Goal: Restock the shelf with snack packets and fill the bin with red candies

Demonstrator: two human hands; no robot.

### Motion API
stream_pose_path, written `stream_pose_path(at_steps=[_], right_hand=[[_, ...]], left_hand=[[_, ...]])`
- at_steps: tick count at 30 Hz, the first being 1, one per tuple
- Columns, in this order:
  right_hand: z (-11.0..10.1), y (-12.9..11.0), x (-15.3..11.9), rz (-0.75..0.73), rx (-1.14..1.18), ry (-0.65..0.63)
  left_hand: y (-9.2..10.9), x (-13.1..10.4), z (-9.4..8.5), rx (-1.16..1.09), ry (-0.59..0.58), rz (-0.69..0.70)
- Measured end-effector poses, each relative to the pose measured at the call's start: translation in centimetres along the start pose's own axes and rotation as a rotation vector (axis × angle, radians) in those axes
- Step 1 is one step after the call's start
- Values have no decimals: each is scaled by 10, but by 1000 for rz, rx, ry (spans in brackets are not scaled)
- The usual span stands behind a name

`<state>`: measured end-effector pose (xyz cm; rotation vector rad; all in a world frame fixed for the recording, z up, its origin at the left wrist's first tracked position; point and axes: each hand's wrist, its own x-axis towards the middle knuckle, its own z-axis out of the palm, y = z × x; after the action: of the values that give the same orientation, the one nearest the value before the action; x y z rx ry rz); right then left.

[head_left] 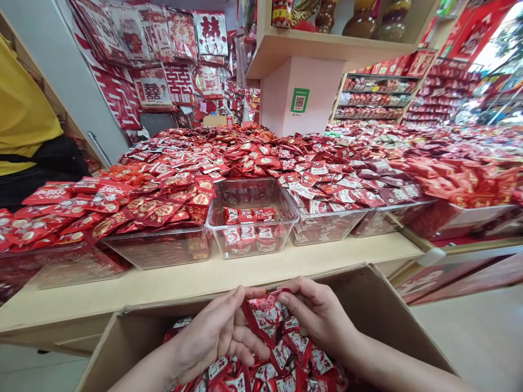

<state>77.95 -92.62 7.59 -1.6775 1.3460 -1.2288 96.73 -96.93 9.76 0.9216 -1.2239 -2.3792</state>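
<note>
A small red and white wrapped packet [267, 313] is held up over an open cardboard box [363, 305]. My right hand [322, 313] pinches its upper right corner between thumb and forefinger. At the packet's upper left corner is my left hand [216, 332], thumb and forefinger closed on the edge, the other fingers loosely spread below. Many similar packets [281, 354] lie heaped in the box under both hands. Beyond the box, a clear plastic bin [253, 231] contains several red and white packets in neat rows, low in the bin.
Clear bins heaped with red packets stand left [159, 247] and right [327, 226] along a pale wooden counter [175, 280]. A pillar [281, 103] with a QR sign [300, 100] rises behind. A person in a yellow top [24, 103] is at the left.
</note>
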Motion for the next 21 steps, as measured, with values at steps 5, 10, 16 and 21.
stream_pose_path(at_steps=[5,10,16,21], right_hand=[[-9,-15,-1,-349,31,-131],[-13,-21,-6,-251,134,-330],[14,-8,-8,268,672,-252],[16,-14,-1,416,730,-161]], left_hand=[[1,-1,5,-21,105,204],[-5,1,6,150,197,421],[-10,3,6,314,312,450],[-13,5,10,257,265,445]])
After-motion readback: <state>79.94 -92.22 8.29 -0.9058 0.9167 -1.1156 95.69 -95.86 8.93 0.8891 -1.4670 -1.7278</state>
